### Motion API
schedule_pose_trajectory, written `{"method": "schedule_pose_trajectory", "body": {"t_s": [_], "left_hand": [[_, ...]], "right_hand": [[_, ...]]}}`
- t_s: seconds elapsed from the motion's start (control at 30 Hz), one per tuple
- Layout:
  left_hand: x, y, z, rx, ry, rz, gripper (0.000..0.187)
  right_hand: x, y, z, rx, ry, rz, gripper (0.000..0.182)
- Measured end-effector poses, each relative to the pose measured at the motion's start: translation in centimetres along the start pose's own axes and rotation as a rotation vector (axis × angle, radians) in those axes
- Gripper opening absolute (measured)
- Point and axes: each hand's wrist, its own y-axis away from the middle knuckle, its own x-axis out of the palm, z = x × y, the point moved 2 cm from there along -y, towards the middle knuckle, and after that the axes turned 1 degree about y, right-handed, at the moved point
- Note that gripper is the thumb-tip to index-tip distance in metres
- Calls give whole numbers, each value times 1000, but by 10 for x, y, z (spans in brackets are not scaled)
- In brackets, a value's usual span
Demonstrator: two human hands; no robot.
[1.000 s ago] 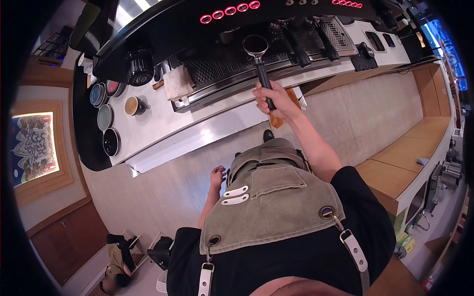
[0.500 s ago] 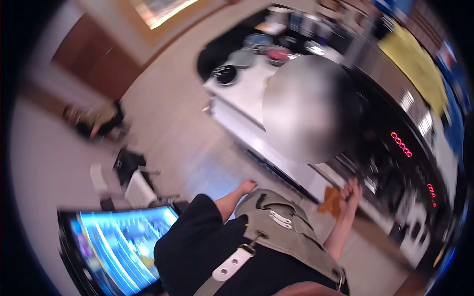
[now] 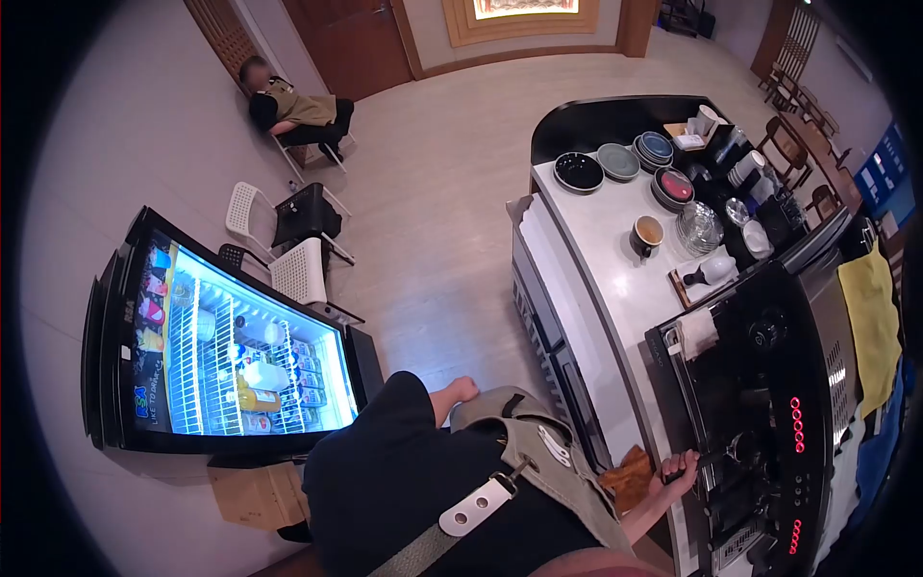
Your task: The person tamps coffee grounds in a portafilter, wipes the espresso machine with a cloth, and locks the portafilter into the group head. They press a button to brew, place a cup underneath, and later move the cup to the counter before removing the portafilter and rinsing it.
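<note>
My right hand (image 3: pixel 679 470) is wrapped round the black handle (image 3: pixel 708 462) of a portafilter at the front of the espresso machine (image 3: pixel 769 385). Beside that wrist hangs a brown cloth (image 3: pixel 629 478). My left hand (image 3: pixel 461 388) is curled closed in front of the apron (image 3: pixel 510 413), with nothing visible in it. On the white counter (image 3: pixel 606 240) stands a cup (image 3: pixel 647 234) with something light brown inside. A small white cloth (image 3: pixel 699 332) lies at the machine's corner.
Bowls and plates (image 3: pixel 618 162) and clear lids (image 3: pixel 699 227) stand on the far counter. A lit drinks fridge (image 3: pixel 260 356) is at left, near white chairs (image 3: pixel 300 272). Another person (image 3: pixel 298 106) sits by the wall. A yellow cloth (image 3: pixel 868 327) hangs over the machine.
The view has turned and sharpened, bringing more of the fridge and machine into sight. My right hand is now on the black handle. My left hand stays curled near the apron.
</note>
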Motion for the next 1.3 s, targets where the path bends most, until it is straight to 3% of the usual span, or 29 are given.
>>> {"method": "schedule_pose_trajectory", "body": {"t_s": [0.03,0.1,0.23,0.33,0.43,0.53,1.3], "left_hand": [[2,4,5,18,-146,24,44],[2,14,9,-63,-131,147,49],[-16,67,-14,-501,247,369,58],[-8,55,-3,-457,264,298,47],[-9,48,-3,-304,178,215,47],[-12,40,-1,-49,-144,-18,46],[-26,64,-34,-45,-118,-1,53]], "right_hand": [[0,0,1,3,-4,5,9],[-1,2,2,6,-6,10,9],[6,5,5,11,9,-4,9],[6,6,5,20,25,-32,9],[7,6,5,10,33,-39,10],[6,6,5,11,29,-13,10],[4,9,6,4,44,2,9]]}}
